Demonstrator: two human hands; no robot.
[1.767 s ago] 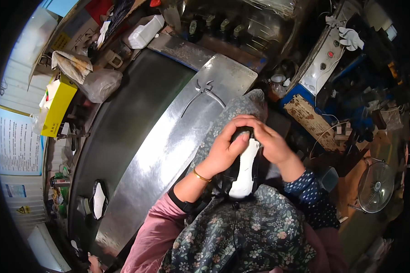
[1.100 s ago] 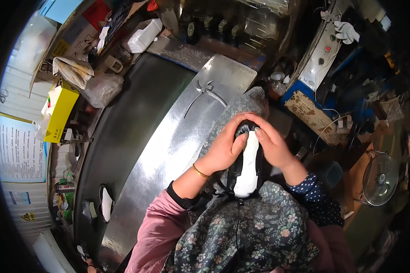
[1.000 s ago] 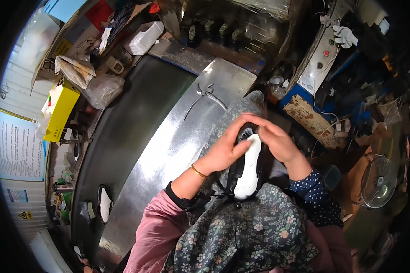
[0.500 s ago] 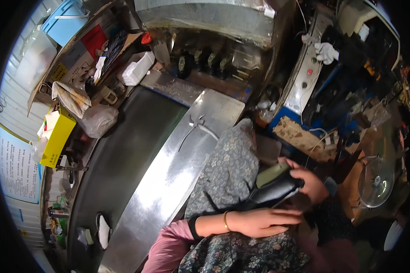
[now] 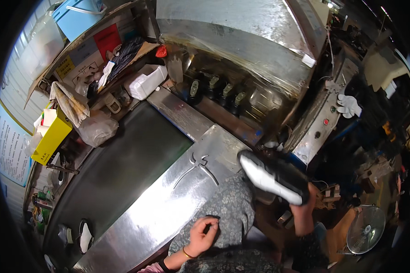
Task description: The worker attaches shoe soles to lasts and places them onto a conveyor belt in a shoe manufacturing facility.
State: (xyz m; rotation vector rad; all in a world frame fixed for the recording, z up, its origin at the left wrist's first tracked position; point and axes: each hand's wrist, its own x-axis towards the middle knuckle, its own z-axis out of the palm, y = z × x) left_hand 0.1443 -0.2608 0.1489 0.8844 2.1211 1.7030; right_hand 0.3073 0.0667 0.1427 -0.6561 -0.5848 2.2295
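One black shoe (image 5: 274,179) with a white bottom is up in the air, in the right hand (image 5: 304,205). The right hand pinches the shoe at its lower right end. The rest of the shoe sticks out past the grip, up and to the left, and its white bottom faces up. The shoe looks a bit blurry.

The left hand (image 5: 202,235) is well apart from the shoe, over the flowery cloth (image 5: 234,204). Its fingers curl in near the thumb, and a small dark bit shows by the fingertips; I cannot tell if the hand pinches it.

Metal pincers (image 5: 197,168) lie on the shiny metal table (image 5: 146,214). Another black and white shoe (image 5: 85,236) sits far left on the dark belt (image 5: 123,168).
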